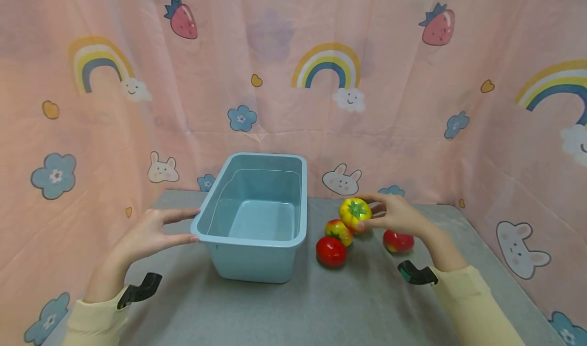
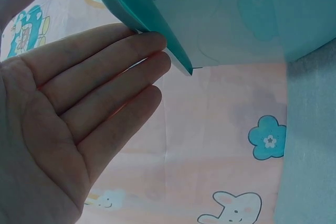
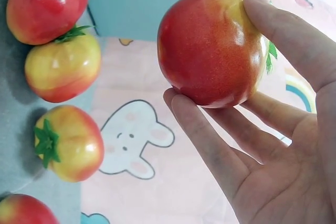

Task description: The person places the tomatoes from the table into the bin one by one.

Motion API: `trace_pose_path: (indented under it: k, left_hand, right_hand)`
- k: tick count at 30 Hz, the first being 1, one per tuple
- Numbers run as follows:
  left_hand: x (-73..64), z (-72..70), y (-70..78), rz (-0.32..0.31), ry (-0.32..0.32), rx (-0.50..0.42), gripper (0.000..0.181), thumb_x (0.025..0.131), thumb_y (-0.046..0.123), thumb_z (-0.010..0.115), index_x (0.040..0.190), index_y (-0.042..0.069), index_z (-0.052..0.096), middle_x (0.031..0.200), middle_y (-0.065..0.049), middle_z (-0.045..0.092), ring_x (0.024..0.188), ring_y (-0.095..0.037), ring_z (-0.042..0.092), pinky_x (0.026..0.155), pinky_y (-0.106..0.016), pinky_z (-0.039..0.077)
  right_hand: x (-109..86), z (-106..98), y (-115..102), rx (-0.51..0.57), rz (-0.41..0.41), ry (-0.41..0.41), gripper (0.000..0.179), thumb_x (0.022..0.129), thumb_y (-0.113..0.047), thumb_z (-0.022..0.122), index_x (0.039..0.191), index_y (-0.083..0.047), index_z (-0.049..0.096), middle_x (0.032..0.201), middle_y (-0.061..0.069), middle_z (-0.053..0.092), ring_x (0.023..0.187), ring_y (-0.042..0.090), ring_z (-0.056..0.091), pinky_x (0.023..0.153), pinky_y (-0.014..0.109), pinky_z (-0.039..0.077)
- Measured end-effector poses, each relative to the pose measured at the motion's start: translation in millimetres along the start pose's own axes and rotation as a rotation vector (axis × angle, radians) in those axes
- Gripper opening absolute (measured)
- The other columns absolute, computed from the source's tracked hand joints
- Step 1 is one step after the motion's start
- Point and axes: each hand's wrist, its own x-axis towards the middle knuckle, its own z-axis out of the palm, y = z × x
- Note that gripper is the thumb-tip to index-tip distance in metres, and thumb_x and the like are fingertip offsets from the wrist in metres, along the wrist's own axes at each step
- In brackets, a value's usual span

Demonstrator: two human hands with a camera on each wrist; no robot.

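In the head view, my right hand holds a yellow and red toy tomato with a green leafy top, raised over the table. Thumb and fingertips pinch its sides in the right wrist view, where its red underside shows. Several more toy tomatoes lie below: a red one, a yellow-red one against it, another red one under the wrist, and a leafy-topped one. At the left, straight fingers of my left hand touch the rim of a light blue plastic bin.
The bin stands on a grey tabletop, with no tomatoes seen inside. A pink printed curtain hangs behind the table and along both sides. Black camera mounts sit on both wrists.
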Motion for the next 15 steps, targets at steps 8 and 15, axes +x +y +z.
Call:
trace_pose_path:
  k: [8, 15]
  left_hand:
    - [-0.9, 1.9, -2.3, 0.001, 0.004, 0.007, 0.059, 0.077, 0.050, 0.073, 0.127, 0.020, 0.062, 0.122, 0.000, 0.066, 0.116, -0.024, 0.060, 0.089, -0.047, 0.051]
    - [-0.9, 3.7, -4.3, 0.011, 0.011, 0.001, 0.058, 0.078, 0.049, 0.074, 0.127, 0.019, 0.062, 0.122, -0.002, 0.066, 0.116, -0.026, 0.060, 0.088, -0.049, 0.051]
  right_hand:
    - [5.5, -6.3, -7.3, 0.010, -0.011, -0.004, 0.068, 0.078, -0.042, 0.076, 0.134, -0.013, 0.051, 0.124, 0.014, 0.059, 0.107, 0.034, 0.061, 0.077, 0.038, 0.058]
    - [10.9, -10.9, -14.6, 0.007, -0.042, 0.003, 0.065, 0.078, -0.040, 0.076, 0.132, -0.014, 0.053, 0.124, 0.013, 0.058, 0.106, 0.032, 0.062, 0.075, 0.034, 0.058]
